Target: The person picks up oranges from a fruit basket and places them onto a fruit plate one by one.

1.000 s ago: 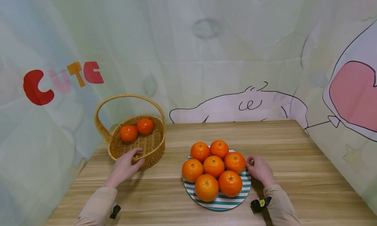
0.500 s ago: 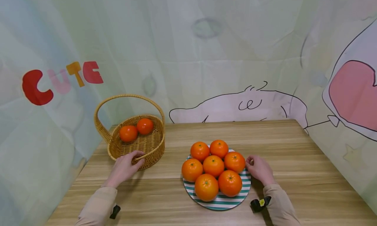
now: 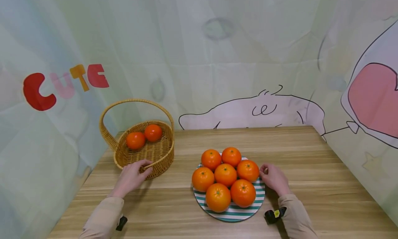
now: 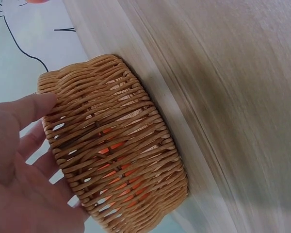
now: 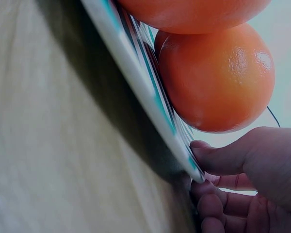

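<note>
On the left of the table stands a wicker basket (image 3: 164,165) with a tall arched handle. Two red-orange round fruits (image 3: 135,140) lie at its back. My left hand (image 3: 132,176) grips the near rim, thumb outside and fingers over the inside; the left wrist view shows the woven wall (image 4: 116,141) beside the hand. A plate with green and white stripes (image 3: 230,216) bears several oranges (image 3: 225,175). At the plate's right edge, my right hand (image 3: 275,179) pinches the rim. In the right wrist view the thumb (image 5: 218,158) is above it and fingers are below.
The wooden table (image 3: 174,211) runs back to a printed cloth backdrop (image 3: 192,59). Bare wood lies between the basket and the plate, and also right of the right hand.
The left hand's fingers have lowered slightly onto the basket's near rim. The right hand, plate, oranges and basket stay in place.
</note>
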Motion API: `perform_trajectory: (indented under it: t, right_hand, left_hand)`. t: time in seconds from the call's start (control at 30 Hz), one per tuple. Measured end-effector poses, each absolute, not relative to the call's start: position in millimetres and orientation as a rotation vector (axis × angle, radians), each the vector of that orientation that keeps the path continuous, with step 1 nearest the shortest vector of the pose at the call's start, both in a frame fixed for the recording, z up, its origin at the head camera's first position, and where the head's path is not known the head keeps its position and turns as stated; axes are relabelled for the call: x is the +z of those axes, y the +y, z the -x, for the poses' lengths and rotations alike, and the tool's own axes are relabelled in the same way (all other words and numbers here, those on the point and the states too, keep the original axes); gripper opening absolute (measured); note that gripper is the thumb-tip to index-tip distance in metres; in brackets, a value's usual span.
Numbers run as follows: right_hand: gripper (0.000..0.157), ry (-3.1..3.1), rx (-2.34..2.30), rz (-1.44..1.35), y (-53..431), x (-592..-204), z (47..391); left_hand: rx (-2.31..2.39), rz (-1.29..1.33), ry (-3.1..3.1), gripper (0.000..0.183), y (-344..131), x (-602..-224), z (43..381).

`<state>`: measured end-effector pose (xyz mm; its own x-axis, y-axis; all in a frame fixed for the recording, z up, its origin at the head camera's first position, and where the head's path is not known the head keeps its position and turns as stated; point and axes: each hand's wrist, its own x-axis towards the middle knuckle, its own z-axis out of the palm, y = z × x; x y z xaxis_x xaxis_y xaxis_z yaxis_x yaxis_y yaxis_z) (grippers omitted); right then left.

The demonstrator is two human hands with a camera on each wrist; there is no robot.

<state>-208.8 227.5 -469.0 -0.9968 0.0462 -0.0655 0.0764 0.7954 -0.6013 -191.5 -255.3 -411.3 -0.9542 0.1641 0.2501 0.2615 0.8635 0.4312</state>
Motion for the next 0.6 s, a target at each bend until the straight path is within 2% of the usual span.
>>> perform_trajectory:
  t: [0.2, 0.43, 0.6]
  right_hand:
    - [0.014, 2.934, -0.986, -0.09, 228, -468, 209]
    - [0.013, 2.944, -0.981, -0.088, 229, -469, 209]
    - [0.013, 2.956, -0.968, -0.081, 228, -470, 210]
  left_hand:
    - [-0.696, 0.374, -2.879, 0.026, -257, -406, 195]
    - [-0.913, 0.445, -3.044, 0.053, -267, -382, 220]
    - [-0.714, 0.324, -3.104, 0.066, -278, -372, 247]
